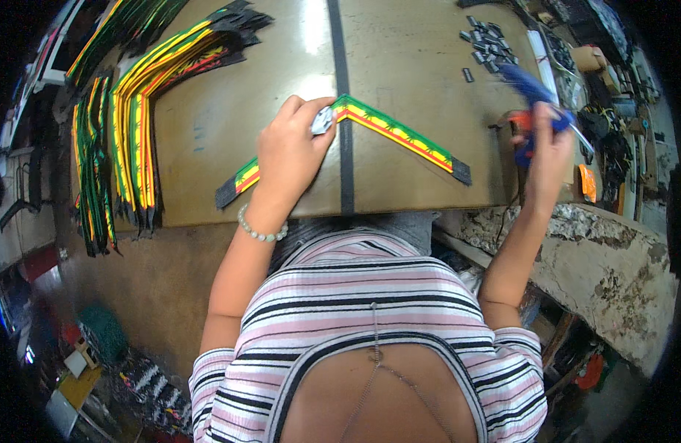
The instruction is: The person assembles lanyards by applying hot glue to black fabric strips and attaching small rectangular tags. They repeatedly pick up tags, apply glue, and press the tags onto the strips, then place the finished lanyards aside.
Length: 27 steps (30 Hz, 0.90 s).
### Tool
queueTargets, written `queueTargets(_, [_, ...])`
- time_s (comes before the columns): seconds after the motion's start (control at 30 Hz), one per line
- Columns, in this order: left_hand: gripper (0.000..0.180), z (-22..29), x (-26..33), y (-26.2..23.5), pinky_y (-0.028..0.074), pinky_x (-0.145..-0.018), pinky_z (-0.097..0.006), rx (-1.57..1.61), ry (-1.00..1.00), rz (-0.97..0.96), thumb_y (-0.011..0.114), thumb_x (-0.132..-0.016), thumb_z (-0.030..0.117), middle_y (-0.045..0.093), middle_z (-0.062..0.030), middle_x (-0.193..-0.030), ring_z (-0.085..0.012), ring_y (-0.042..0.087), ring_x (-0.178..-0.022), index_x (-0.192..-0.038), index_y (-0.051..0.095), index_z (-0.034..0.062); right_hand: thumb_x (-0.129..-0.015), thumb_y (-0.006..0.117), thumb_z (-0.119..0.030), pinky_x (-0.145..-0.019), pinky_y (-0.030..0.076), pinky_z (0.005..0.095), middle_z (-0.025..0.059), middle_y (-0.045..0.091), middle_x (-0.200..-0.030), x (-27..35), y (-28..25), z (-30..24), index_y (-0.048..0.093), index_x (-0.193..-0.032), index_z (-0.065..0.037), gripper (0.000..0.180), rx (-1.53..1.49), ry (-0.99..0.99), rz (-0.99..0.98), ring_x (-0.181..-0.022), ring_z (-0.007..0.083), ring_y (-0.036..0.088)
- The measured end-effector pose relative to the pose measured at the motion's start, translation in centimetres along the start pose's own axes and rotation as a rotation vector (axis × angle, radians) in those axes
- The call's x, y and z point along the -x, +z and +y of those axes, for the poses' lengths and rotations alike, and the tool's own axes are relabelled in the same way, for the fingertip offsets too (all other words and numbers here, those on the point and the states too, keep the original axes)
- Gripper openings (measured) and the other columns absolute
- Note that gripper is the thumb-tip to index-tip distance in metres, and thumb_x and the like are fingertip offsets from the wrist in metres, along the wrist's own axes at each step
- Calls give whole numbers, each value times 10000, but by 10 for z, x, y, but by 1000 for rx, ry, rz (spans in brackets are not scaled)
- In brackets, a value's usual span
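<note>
My left hand is closed near the middle of the table, pinching a crumpled white wad against the peak of a bent strip. That strip is striped green, yellow and red with dark palm-like figures, and has black ends. It lies in an inverted V, its left arm partly covered by my hand and forearm. To the right, my right hand grips a blue glue gun with orange parts, smeared by motion. A pale stick pokes out behind it. The gun is apart from the strip.
Stacks of similar bent strips fill the table's left side, some hanging over the edge. Small black pieces lie scattered at the far right. A black band crosses the brown tabletop. An orange packet and clutter line the right edge.
</note>
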<state>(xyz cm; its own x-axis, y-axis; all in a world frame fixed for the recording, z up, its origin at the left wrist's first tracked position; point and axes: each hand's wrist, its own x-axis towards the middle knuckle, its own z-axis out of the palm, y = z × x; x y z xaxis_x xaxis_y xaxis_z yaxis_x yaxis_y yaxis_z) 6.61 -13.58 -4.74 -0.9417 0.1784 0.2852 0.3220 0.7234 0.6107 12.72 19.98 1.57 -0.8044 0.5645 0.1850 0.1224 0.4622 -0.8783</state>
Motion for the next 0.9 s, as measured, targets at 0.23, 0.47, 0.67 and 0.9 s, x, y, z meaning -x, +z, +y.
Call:
queueTargets(0.23, [223, 7, 5, -3, 517, -680, -380, 14, 8, -57, 735, -860, 222, 661, -104, -879, -289, 667, -789, -1054, 686, 123, -961, 507, -574, -814, 502, 478, 215, 721, -908, -35, -136, 136, 713, -961, 32, 639, 934, 213, 540, -873, 389, 679])
queueTargets(0.47, [236, 9, -1, -6, 519, -710, -388, 32, -9, -78, 732, -870, 227, 692, -130, -914, -310, 672, -810, -1062, 691, 95, -929, 657, -344, -857, 527, 378, 227, 716, -1014, -10, 3, 20, 722, -1056, 20, 391, 341, -18, -17, -934, 307, 707])
queueTargets(0.67, [226, 22, -2, -29, 517, -707, -313, 121, 21, -74, 749, -860, 156, 690, -147, -868, -232, 665, -752, -1036, 687, 28, -855, 671, -220, -793, 529, 475, 215, 680, -922, -51, 102, 30, 711, -916, -6, 226, 809, -357, -68, -874, 406, 656])
queueTargets(0.9, [166, 40, 16, -69, 443, -617, -218, 375, -101, -93, 756, -862, 109, 640, 5, -780, -54, 531, -686, -996, 703, 28, -875, 640, -74, -631, 506, 256, 79, 645, -733, 30, 96, -47, 646, -928, 16, 105, 149, -335, -392, -673, 106, 621])
